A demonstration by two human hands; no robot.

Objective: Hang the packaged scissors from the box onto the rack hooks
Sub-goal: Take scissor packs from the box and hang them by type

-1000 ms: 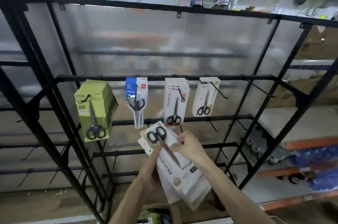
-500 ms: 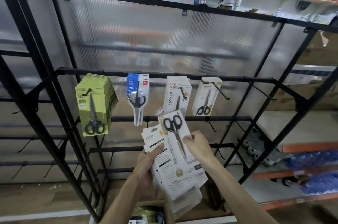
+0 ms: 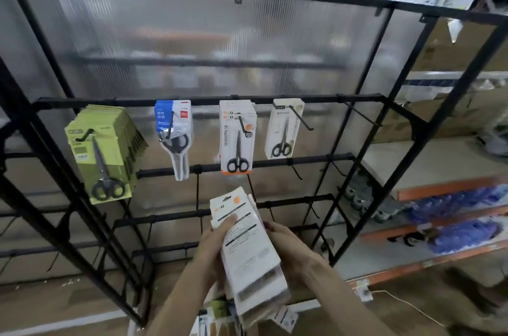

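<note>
Both hands (image 3: 291, 249) grip a stack of scissor packs (image 3: 247, 247) below the rack (image 3: 209, 100)

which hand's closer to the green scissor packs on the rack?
Left. The left hand sits below and right of the green packs; the right hand is farther right, across the held stack.

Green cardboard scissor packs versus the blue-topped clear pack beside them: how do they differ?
The green cardboard packs form a thick stack; the blue-topped clear pack looks nearly alone. The green packs' scissors hang handles down, the blue pack's handles up. Both hang from the same black bar.
</note>
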